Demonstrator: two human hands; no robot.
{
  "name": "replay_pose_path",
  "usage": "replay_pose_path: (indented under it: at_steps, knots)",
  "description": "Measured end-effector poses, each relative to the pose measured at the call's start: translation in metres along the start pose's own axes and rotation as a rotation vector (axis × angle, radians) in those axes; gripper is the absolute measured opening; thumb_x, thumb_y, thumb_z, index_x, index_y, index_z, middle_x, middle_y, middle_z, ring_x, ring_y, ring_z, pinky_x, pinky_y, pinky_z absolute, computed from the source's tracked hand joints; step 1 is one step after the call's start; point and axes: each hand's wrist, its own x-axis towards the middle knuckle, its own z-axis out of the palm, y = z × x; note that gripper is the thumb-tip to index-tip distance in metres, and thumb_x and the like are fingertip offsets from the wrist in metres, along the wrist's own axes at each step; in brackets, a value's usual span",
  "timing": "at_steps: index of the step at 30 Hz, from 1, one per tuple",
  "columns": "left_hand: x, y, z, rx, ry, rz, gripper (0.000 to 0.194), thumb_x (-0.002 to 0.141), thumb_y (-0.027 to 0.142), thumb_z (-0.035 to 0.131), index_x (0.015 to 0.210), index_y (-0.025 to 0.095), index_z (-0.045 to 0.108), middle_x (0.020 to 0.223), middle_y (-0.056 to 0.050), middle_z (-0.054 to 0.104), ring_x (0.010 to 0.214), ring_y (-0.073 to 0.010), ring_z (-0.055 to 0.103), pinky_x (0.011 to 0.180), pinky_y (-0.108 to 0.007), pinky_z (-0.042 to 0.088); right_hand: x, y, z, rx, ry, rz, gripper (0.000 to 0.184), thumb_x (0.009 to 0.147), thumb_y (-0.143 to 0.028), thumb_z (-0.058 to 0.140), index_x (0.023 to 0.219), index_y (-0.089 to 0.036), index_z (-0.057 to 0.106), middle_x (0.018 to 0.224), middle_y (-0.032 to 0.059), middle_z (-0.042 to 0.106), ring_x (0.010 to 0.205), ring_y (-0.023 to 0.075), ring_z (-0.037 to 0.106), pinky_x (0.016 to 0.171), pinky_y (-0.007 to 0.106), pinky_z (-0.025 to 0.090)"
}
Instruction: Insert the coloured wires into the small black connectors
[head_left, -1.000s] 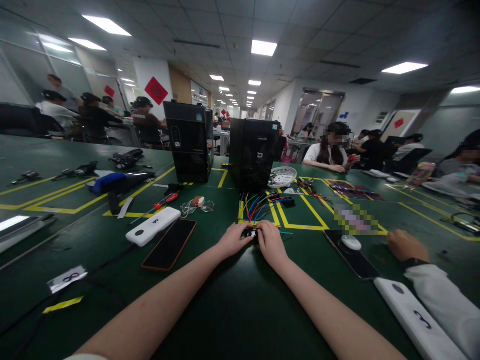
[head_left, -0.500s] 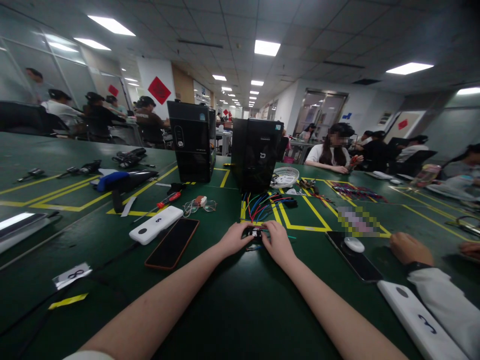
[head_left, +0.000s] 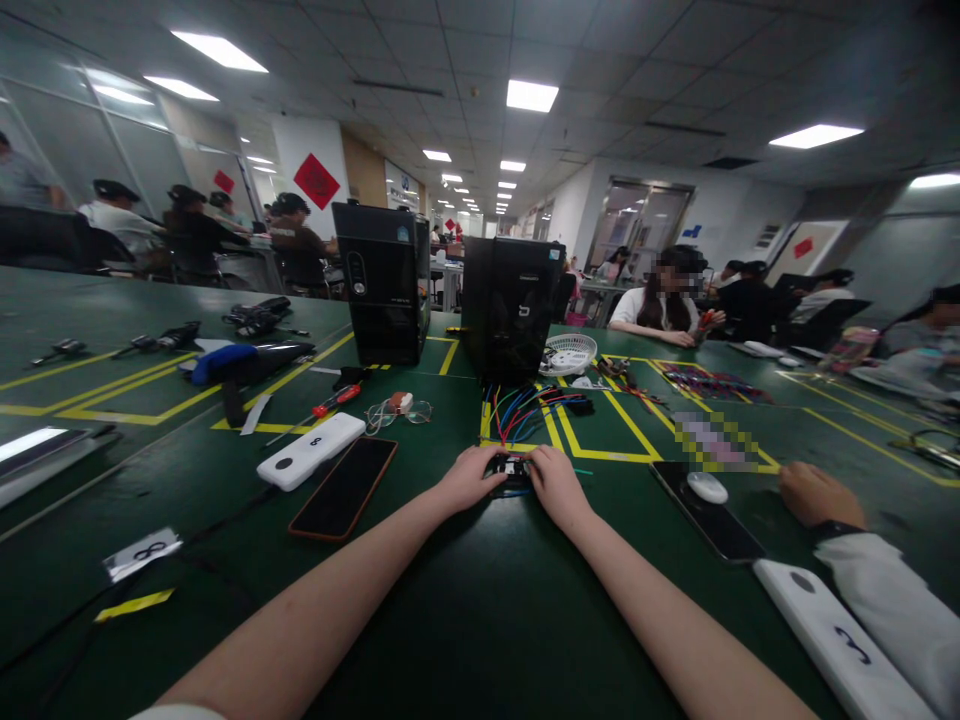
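Both of my hands meet on a small dark part with a white patch, low over the green table. My left hand has its fingers closed on the part's left side. On the opposite side my right hand grips it with thumb and fingers. Just beyond them, a bunch of red, blue and black wires fans out towards the black computer tower. A few thin wire ends show under and beside the part. The exact kind of the part is too small to tell.
Left of my hands lie a phone, a white power bank, a red screwdriver and glasses. A second computer tower stands behind. At right are another phone, a white power bank and another person's hand.
My hands stay in nearly the same place, with the small part between them turned or tilted slightly. The wires and towers have not visibly moved.
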Motion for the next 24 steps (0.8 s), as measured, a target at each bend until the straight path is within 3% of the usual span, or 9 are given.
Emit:
replay_pose_path:
  at_steps: [5, 11, 18, 24]
  knots:
    - [0.001, -0.001, 0.001, -0.001, -0.003, -0.010, 0.036, 0.079, 0.023, 0.060, 0.115, 0.020, 0.055, 0.114, -0.007, 0.061, 0.105, -0.0241, 0.055, 0.093, -0.037, 0.041, 0.000, -0.002, -0.002, -0.026, 0.001, -0.015, 0.014, 0.085, -0.017, 0.046, 0.087, -0.017, 0.059, 0.085, 0.0063, 0.058, 0.084, 0.0198, 0.051, 0.077, 0.033, 0.039]
    - [0.000, 0.000, -0.001, -0.003, -0.006, -0.003, 0.035, 0.078, 0.023, 0.062, 0.113, 0.020, 0.056, 0.113, -0.007, 0.062, 0.105, -0.0244, 0.055, 0.092, -0.037, 0.041, 0.000, -0.003, -0.010, 0.117, 0.188, 0.095, 0.019, 0.089, -0.020, 0.038, 0.093, -0.016, 0.056, 0.088, 0.0083, 0.059, 0.085, 0.0196, 0.053, 0.078, 0.034, 0.041]
    - [0.000, -0.005, 0.004, -0.008, 0.048, 0.012, 0.039, 0.078, 0.027, 0.062, 0.115, 0.019, 0.055, 0.114, -0.008, 0.061, 0.103, -0.0245, 0.055, 0.091, -0.037, 0.042, -0.005, -0.024, -0.020, 0.173, -0.074, -0.230, 0.016, 0.085, -0.019, 0.045, 0.093, -0.019, 0.058, 0.094, 0.0072, 0.059, 0.090, 0.0187, 0.053, 0.082, 0.035, 0.043]
    - [-0.001, -0.006, 0.005, -0.017, 0.058, 0.042, 0.039, 0.074, 0.027, 0.067, 0.111, 0.018, 0.058, 0.111, -0.008, 0.062, 0.102, -0.0246, 0.056, 0.091, -0.037, 0.043, -0.004, -0.020, -0.016, 0.174, 0.102, -0.080, 0.022, 0.084, -0.019, 0.045, 0.102, -0.020, 0.058, 0.100, 0.0087, 0.057, 0.097, 0.0209, 0.051, 0.086, 0.039, 0.041]
